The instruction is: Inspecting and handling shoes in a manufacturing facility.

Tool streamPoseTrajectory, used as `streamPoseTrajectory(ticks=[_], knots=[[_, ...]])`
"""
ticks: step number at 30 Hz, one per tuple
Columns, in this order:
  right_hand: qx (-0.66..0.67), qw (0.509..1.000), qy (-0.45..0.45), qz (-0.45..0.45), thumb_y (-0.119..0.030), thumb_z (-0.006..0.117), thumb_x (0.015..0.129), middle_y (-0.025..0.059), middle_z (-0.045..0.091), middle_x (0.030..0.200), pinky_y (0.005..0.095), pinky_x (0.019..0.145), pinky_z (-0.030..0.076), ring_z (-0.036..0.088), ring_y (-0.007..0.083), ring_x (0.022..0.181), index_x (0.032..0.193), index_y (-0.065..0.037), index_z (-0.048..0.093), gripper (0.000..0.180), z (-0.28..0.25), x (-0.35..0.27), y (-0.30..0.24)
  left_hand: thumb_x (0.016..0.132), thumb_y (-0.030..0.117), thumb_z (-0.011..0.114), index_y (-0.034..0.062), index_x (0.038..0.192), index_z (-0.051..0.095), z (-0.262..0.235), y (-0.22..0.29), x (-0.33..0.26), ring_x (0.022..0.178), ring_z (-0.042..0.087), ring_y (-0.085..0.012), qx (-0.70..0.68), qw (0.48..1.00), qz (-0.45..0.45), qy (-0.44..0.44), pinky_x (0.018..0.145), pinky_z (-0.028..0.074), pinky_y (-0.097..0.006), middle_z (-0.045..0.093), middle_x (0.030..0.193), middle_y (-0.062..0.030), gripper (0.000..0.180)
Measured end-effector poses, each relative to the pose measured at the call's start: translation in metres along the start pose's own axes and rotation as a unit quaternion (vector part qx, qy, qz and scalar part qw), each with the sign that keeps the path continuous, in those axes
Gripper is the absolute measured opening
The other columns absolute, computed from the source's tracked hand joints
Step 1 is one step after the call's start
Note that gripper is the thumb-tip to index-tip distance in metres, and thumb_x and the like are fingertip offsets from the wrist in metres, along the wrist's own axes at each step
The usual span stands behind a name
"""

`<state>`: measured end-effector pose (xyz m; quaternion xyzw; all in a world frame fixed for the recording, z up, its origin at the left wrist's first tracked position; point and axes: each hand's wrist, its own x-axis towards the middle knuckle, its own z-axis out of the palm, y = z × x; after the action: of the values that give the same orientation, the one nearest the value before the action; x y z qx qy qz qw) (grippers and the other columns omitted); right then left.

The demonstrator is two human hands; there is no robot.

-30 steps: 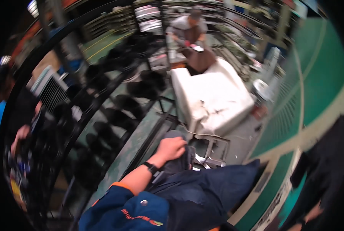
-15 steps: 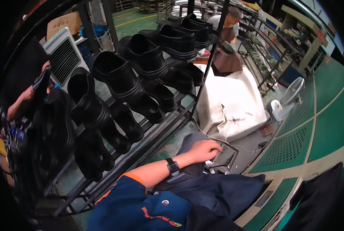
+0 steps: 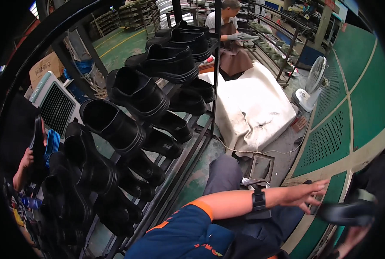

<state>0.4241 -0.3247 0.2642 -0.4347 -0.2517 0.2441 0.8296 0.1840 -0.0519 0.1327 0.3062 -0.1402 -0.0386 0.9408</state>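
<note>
My left hand [image 3: 302,196], with a black watch on its wrist, reaches across to the right with its fingers apart and nothing in them. Just beyond its fingertips is a black shoe [image 3: 345,213], smeared by motion. My right hand [image 3: 355,237], blurred at the lower right, grips this shoe from below; its fingers are partly hidden. Left of my arm stands a dark metal rack with rows of black shoes [image 3: 134,93], some on the upper bars and others lower down.
Green machine panels [image 3: 326,151] line the right side. Ahead lie a white cloth-covered block [image 3: 261,108], a small metal frame [image 3: 261,168] and a white fan [image 3: 315,82]. A seated co-worker [image 3: 229,39] handles a sole; another person's hand [image 3: 26,162] holds a dark shoe near an air cooler [image 3: 56,103].
My left hand has swung right, from above my knee to beside the green panel. My right hand and the black shoe have come into view. My view has turned, shifting the rack.
</note>
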Motion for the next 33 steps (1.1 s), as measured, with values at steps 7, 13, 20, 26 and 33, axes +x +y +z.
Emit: streamPoseTrajectory(ticks=[7,13,20,26,33], knots=[[0.137,0.925,0.015,0.355,-0.039,0.055,0.1,0.0134,0.068,0.118,0.0419,0.102,0.047,0.064,0.0274,0.108,0.119,-0.001,0.064,0.044,0.024,-0.022,0.325,0.087,0.031,0.069,-0.004,0.155,-0.015,-0.026,-0.078,-0.111,0.134,0.036,-0.0239,0.245,0.883,-0.01,0.4,0.107,0.034,-0.029,0.023,0.156,-0.021,0.113],[0.09,0.899,0.075,0.422,-0.041,0.053,0.101,0.0156,0.069,0.109,0.0439,0.092,0.055,0.068,0.0285,0.099,0.118,-0.001,0.062,0.044,0.013,-0.045,0.365,0.095,0.027,0.063,0.006,0.155,-0.021,-0.043,-0.1,-0.132,0.094,0.065,-0.0122,-0.027,0.894,-0.064,0.443,0.079,0.053,-0.024,0.057,0.129,-0.0134,0.106],[0.11,0.854,0.107,0.497,-0.039,0.056,0.1,0.0121,0.07,0.107,0.0422,0.091,0.054,0.067,0.0262,0.098,0.111,-0.003,0.064,0.038,-0.007,-0.029,0.396,0.096,0.022,0.06,0.003,0.144,0.039,-0.065,-0.107,-0.117,0.087,0.07,-0.0174,-0.163,0.886,-0.011,0.433,0.075,0.059,-0.032,0.068,0.111,-0.0138,0.056],[0.069,0.872,0.085,0.476,-0.041,0.051,0.1,0.0114,0.068,0.108,0.0415,0.099,0.049,0.064,0.0263,0.102,0.113,-0.002,0.062,0.043,-0.001,-0.026,0.406,0.092,0.036,0.065,-0.0005,0.157,0.01,-0.061,-0.092,-0.122,0.116,0.058,-0.0136,-0.067,0.897,-0.069,0.432,0.092,0.052,-0.028,0.05,0.141,-0.0143,0.093],[0.029,0.884,0.078,0.46,-0.048,0.05,0.099,0.0114,0.067,0.106,0.0395,0.094,0.05,0.064,0.0252,0.101,0.111,-0.002,0.063,0.049,0.014,-0.034,0.411,0.087,0.05,0.064,-0.003,0.157,-0.008,-0.045,-0.072,-0.135,0.15,0.019,-0.0234,0.063,0.887,-0.141,0.435,0.119,0.022,-0.032,0.008,0.165,-0.0203,0.114]])
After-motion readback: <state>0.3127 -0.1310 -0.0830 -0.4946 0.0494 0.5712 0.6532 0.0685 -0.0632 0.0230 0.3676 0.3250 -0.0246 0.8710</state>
